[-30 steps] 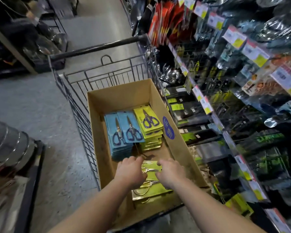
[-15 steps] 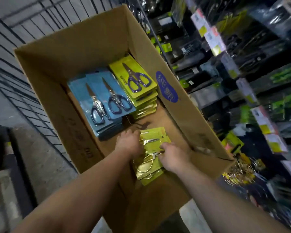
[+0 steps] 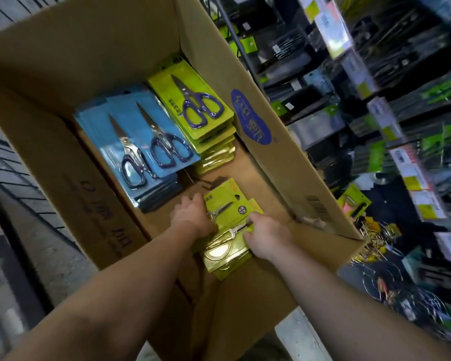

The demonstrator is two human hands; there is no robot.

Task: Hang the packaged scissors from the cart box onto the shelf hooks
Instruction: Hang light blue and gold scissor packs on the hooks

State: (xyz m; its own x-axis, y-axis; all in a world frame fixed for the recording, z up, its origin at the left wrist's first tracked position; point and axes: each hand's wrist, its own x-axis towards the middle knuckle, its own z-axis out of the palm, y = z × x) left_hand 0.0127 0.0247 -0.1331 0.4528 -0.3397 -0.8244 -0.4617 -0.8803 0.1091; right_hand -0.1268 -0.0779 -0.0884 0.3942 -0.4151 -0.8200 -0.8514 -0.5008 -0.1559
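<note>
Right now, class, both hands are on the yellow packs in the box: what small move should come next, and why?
Probably lift the yellow packs straight up out of the box. The left hand and right hand already grip them from either side, and none is on the shelf hooks yet.

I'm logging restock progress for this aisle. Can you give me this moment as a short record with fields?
container: cardboard box, open top
near stack: yellow-green scissor packs, gold handles
left hand: grips the near stack's left edge
right hand: grips its right edge
far left: blue scissor packs, stacked
far right: yellow-green packs with blue-handled scissors, stacked
shelf: right of box, blurred
hung so far: cannot tell
</note>
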